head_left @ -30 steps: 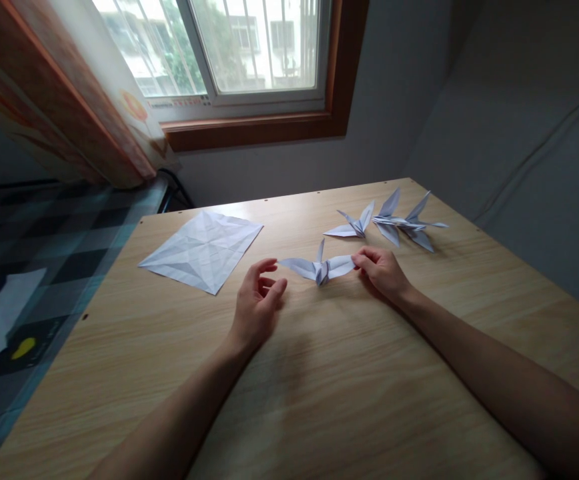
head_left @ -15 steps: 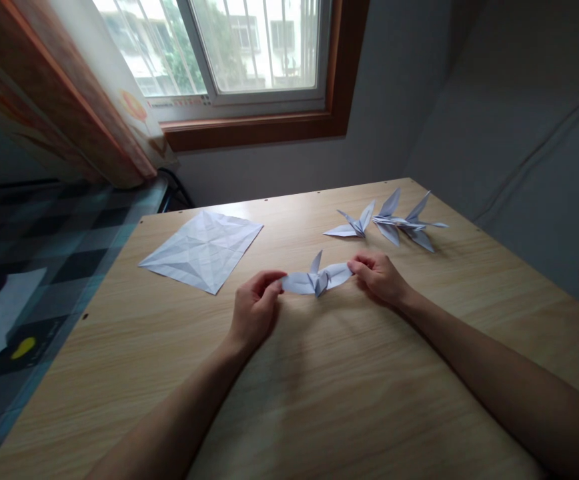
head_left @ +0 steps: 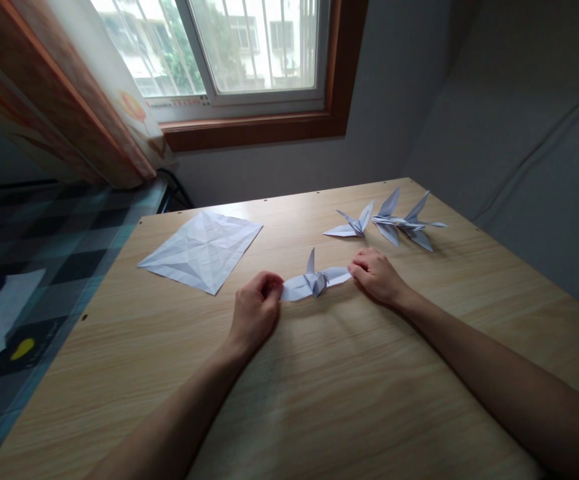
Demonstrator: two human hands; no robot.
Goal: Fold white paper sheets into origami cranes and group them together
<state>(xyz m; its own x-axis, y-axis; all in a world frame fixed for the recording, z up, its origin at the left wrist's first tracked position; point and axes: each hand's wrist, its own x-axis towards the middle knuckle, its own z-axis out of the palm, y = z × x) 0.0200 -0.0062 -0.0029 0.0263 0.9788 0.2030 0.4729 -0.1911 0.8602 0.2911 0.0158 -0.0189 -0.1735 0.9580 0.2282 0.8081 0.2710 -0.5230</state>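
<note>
folded birds by the far right corner of the bench, creased sheet by the far left; nearer side open. left hand and right hand fingers pinch a paper crane.

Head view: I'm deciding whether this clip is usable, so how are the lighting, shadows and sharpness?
In the head view, the window looks overbright and washed out, while the right-hand wall is dim; in that same head view, soft shadows fall on the table, and the paper crane between the hands has a readable outline, though its finer creases look soft.
</note>
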